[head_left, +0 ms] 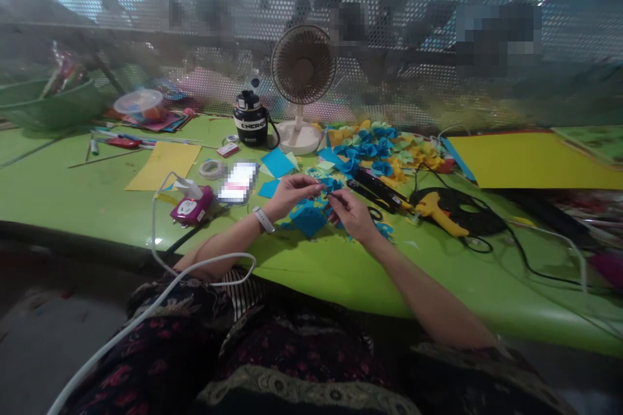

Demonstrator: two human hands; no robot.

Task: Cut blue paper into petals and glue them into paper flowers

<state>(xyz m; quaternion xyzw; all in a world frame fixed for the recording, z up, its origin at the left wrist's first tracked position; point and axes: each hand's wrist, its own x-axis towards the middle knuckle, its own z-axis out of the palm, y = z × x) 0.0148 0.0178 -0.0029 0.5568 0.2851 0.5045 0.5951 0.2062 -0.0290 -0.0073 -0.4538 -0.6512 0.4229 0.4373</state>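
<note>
My left hand [294, 194] and my right hand [354, 213] meet over the middle of the table, fingertips pinched close together. Between them is a small piece of blue paper [329, 187], mostly hidden by the fingers, so its exact shape cannot be made out. Just below lies a larger blue paper piece [309, 220] among blue and yellow scraps. Beyond my fingers is a heap of blue paper flowers [366, 144] and yellow paper flowers [422, 154]. A black stapler-like tool [379, 189] and black scissor handles [374, 213] lie close to my right hand.
A yellow glue gun [442, 214] with a dark cord lies to the right, near yellow sheets [540, 160]. At the back stand a fan [304, 68] and a black jug [250, 120]. Leftward are a phone [238, 182], tape roll [212, 169] and purple power adapter [193, 209].
</note>
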